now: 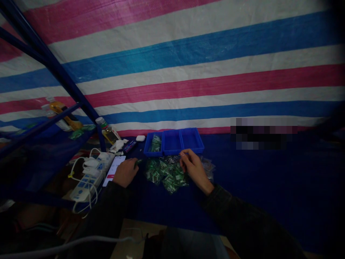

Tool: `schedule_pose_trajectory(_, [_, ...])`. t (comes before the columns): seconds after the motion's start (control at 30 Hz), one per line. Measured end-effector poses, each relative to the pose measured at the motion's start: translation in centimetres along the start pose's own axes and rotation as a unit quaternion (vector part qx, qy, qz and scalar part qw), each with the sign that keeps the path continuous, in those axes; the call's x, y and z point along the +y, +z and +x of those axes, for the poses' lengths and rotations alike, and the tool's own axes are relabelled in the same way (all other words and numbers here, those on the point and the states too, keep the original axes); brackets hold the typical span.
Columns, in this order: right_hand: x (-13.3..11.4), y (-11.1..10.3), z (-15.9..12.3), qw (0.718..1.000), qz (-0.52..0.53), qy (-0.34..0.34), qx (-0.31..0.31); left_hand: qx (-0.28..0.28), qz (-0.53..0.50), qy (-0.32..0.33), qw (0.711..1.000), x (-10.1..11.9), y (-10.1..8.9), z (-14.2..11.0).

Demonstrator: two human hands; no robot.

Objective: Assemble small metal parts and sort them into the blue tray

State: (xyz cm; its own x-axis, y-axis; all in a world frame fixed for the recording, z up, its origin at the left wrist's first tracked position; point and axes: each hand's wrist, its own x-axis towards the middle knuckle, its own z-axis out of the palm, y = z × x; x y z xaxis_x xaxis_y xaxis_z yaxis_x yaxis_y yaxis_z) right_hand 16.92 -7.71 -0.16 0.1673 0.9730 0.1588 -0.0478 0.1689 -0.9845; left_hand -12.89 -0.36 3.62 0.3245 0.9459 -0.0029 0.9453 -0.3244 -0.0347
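My left hand (125,172) is closed, with a small green plastic bag (138,162) showing at its fingertips, beside the phone. My right hand (196,169) is bent with thumb and fingers together, over the right end of some small metal pieces (171,159); what it pinches is too small to make out. Between the hands lies a pile of small green-printed plastic bags (172,176). Behind them stand a blue tray (153,154) with green bags in it and a blue two-compartment tray (172,143). Clear plastic bags (208,167) lie partly hidden behind my right hand.
On the left are a phone (116,166), a white power strip (83,189) with cables, a bottle (109,132), crumpled tissue (118,146) and a white case (140,138). A blue metal frame (67,84) rises there. A striped sheet (188,82) hangs behind the blue table (258,176).
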Motion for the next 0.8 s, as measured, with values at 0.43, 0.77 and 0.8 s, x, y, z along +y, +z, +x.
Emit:
schedule_pose_trajectory(0.43, [-1.1, -0.5, -0.1, 0.995, -0.066, -0.054, 0.049, 0.09, -0.411, 0.25, 0.872, 12.6, -2.6, 2.8])
schedule_pose_trajectory(0.77, [-0.8, -1.1, 0.3, 0.992, -0.003, -0.032, 0.118, 0.249, -0.373, 0.311, 0.838, 13.8, 1.0, 5.2])
schedule_pose_trajectory(0.8, [-0.8, -1.0, 0.2, 0.993, 0.009, -0.033, 0.117, 0.261, -0.365, 0.319, 0.835, 13.5, 1.2, 5.2])
